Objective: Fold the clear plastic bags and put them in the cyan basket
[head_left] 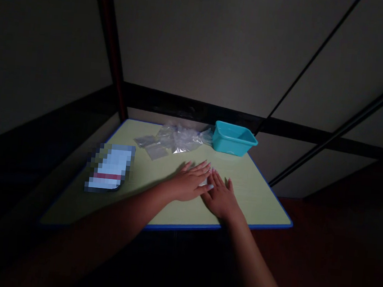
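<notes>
My left hand (192,183) lies flat on a small clear plastic piece (204,181) on the pale green table (185,213), its fingers stretched out to the right. Beside it, my right hand (219,193) rests palm down with its fingers spread, the fingertips at the right edge of the same plastic. The two hands touch or nearly touch. Most of the plastic is hidden under them. Farther back lies a loose pile of clear plastic bags (181,139), with flat ones (157,150) at its front left.
A turquoise basket (233,140) stands at the table's back right, beside the bags. On the left side lies a blurred-out phone-like object (113,167). The table has a blue edge, and pale panelled walls rise behind it.
</notes>
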Tool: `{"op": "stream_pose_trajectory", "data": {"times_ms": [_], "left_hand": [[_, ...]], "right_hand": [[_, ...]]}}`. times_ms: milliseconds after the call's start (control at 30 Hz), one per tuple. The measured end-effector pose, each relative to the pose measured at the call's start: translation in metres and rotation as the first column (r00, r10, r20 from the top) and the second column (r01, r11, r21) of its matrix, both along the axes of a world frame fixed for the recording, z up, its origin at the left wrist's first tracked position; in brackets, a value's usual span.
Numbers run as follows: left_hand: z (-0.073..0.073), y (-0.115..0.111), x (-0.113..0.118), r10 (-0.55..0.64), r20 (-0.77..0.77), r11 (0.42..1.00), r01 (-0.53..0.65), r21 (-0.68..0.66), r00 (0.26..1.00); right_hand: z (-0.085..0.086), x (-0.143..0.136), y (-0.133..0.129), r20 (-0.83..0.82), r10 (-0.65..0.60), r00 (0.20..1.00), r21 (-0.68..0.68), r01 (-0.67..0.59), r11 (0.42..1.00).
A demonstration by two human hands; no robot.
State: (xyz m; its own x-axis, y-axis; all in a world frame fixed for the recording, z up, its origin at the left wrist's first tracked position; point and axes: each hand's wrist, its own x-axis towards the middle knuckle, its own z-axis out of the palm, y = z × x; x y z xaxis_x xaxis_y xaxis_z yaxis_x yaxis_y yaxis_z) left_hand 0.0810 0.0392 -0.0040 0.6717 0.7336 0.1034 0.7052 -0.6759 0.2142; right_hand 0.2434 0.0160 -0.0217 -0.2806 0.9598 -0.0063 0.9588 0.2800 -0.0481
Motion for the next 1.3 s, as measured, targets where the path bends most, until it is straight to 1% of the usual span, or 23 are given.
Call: {"op": "stream_pose_trajectory", "data": {"times_ms": [100,233,333,567,733,933,1133,1300], "left_hand": [[0.000,-0.005,0.010,-0.065,0.008,0.998,0.065,0.015,0.998],[-0.005,-0.006,0.017,-0.076,-0.002,0.997,0.076,0.020,0.997],[-0.009,-0.004,0.018,-0.049,-0.004,0.999,0.049,0.012,0.999],[-0.016,-0.002,0.021,0.037,-0.030,0.998,-0.035,0.060,0.999],[-0.021,-0.002,0.022,0.109,-0.023,0.994,-0.108,0.027,0.994],[-0.021,-0.002,0.021,0.132,0.006,0.991,-0.132,-0.003,0.991],[-0.018,-0.002,0.018,0.172,-0.017,0.985,-0.172,-0.022,0.985],[-0.015,0.002,0.009,0.234,-0.046,0.969,-0.236,-0.066,0.971]], "right_hand": [[-0.001,0.000,0.001,0.032,0.006,0.999,-0.019,-0.005,1.000],[-0.003,0.000,0.002,0.066,0.007,0.998,-0.042,-0.004,0.999],[-0.004,0.000,0.002,0.073,-0.012,0.997,-0.014,0.013,1.000],[-0.007,-0.002,0.003,0.094,-0.024,0.995,0.015,0.023,1.000],[-0.004,-0.003,0.003,0.071,-0.043,0.997,0.013,0.042,0.999],[-0.006,-0.002,0.003,0.068,-0.040,0.997,0.017,0.038,0.999],[-0.005,-0.001,0.003,0.067,-0.031,0.997,0.007,0.031,1.000],[-0.004,-0.002,0.003,0.043,-0.041,0.998,-0.004,0.041,0.999]]}}
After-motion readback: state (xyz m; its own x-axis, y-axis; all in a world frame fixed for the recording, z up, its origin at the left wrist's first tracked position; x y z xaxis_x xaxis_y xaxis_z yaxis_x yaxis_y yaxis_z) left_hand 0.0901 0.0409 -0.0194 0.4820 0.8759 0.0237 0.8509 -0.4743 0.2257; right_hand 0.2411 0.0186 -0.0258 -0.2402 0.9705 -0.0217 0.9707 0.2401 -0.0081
